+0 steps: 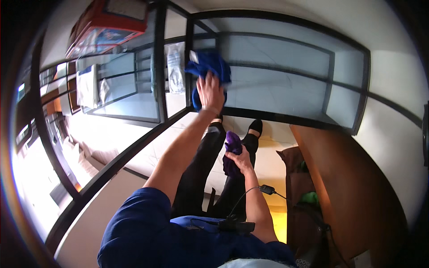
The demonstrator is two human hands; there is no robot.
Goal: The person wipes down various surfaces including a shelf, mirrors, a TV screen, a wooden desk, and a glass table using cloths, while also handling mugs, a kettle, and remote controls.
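My left hand (211, 93) is stretched forward, its palm down on a bunched blue cloth (212, 65). The cloth lies at the left end of a black-framed glass panel (278, 90), beside a black upright, and is slightly blurred. Closer to my body, my right hand (242, 160) grips a crumpled purple cloth (233, 142) in front of my legs. Part of that cloth hangs dark below the fingers.
A wooden cabinet or tabletop (355, 181) curves along my right, with a brown bag (295, 164) beside it. A red box (114, 25) stands at upper left. Black frame bars (134, 154) run along my left. A cable with an inline module (267, 190) crosses my right forearm.
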